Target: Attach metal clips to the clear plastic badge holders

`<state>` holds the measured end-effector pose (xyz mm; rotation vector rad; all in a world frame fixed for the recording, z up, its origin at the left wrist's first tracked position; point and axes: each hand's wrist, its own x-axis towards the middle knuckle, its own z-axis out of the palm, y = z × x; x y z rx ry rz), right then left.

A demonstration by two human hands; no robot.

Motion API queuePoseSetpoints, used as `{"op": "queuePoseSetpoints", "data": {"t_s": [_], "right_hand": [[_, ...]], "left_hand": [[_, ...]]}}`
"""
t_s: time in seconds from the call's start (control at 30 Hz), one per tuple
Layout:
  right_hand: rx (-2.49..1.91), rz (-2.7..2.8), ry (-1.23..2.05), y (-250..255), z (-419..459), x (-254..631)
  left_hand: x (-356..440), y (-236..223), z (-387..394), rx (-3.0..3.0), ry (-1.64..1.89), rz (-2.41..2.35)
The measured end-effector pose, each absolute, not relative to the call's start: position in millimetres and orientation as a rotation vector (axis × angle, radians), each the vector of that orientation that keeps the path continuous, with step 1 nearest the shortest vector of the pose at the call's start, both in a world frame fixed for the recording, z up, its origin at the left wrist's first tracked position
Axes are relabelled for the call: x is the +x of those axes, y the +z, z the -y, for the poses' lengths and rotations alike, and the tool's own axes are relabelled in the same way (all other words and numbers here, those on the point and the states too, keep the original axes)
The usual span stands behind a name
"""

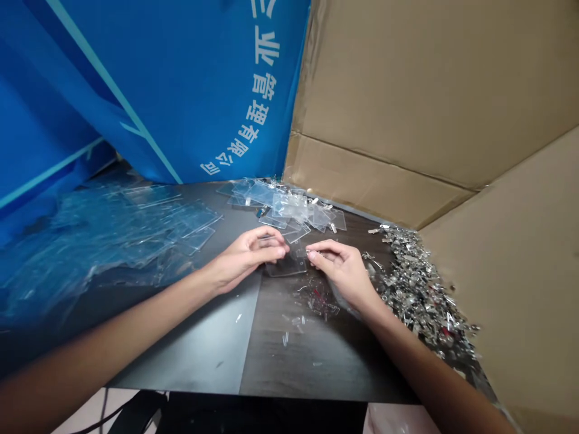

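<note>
Just above the middle of the table, my left hand (260,250) has its thumb and fingers closed at the edge of a clear plastic badge holder (287,266). The holder is see-through, with its lower edge above the dark tabletop. Facing it from the right, my right hand (341,265) pinches a small shiny metal clip (309,252), mostly covered by the fingertips. A short gap separates the two hands. Beyond them lies a loose pile of clear plastic holders (292,206). Small clear strips (302,321) are scattered on the table nearer to me.
A large heap of metal clips (418,283) runs along the right edge. On the left spreads a wide pile of clear plastic sheets (122,229). Cardboard panels (398,78) wall the back and right; a blue printed sheet (181,78) stands behind. The table's front edge (271,395) is close.
</note>
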<state>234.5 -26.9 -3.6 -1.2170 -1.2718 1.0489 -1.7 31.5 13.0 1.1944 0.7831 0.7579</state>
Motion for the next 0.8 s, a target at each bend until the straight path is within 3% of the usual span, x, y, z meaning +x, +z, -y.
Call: {"op": "queuePoseSetpoints", "data": {"t_s": [0.23,0.57,0.8], "right_hand": [[-1.088,1.281,1.103,-10,32,225],[-1.134,1.491,1.181,-4,37,222],[-1.233,1.401,1.122,-3,36,222]], "left_hand": [[9,4,-23,1.221,0.736,-0.93],[1,53,-60,1.956,0.034,-0.864],[19,56,-66,2.018,0.018,-0.8]]}}
